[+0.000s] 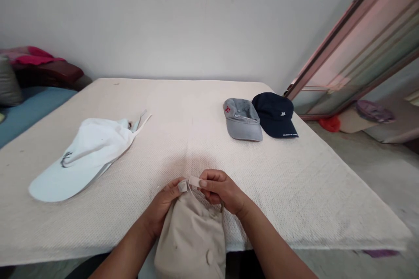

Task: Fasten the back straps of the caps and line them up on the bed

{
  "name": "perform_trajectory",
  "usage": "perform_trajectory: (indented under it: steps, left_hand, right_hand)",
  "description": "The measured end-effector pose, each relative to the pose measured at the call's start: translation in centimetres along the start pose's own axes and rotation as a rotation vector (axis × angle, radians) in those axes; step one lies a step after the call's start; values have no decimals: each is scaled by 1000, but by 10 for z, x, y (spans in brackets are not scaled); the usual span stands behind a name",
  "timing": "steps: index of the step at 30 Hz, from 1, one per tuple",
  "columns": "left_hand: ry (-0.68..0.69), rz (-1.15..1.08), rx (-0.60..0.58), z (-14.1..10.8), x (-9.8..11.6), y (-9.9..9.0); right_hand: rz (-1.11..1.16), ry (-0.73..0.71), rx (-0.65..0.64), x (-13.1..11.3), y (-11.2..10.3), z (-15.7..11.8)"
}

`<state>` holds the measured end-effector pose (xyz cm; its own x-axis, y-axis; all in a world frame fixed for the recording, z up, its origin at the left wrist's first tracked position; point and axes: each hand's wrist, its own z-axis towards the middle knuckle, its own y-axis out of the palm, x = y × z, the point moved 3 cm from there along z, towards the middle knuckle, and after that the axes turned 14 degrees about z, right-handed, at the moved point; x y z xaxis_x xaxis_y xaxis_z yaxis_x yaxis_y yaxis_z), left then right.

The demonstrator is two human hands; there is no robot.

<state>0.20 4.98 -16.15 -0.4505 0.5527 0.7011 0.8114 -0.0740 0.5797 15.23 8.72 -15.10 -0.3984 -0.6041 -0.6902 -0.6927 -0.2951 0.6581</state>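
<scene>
A beige cap [196,235] is at the table's front edge, partly over it, with its strap end toward the table. My left hand [163,205] is closed on the cap's left side, by a small buckle at the strap. Between the thumb and fingers of my right hand [221,189], the pale strap end [194,181] is pinched, just right of the buckle. The cap's brim is out of clear view, low in the picture.
A white cap [101,141] with a pale brim lies at the left of the cloth-covered table [294,192]. Toward the back right, a grey cap [242,120] sits beside a navy cap [274,114]. A wall stands behind the table; a blue-covered seat [39,100] is at left.
</scene>
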Motion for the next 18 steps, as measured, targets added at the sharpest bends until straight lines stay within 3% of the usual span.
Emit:
perform_trajectory:
  steps: [5,11,18]
  left_hand:
    - [-4,-8,-12,2,-4,-3]
    - [-4,5,71,2,-2,-6]
    - [-2,45,67,2,0,-3]
  right_hand:
    - [-20,11,-18,1,2,-1]
    - [-102,-25,-36,0,0,-3]
    - [-169,-60,30,-1,-4,-1]
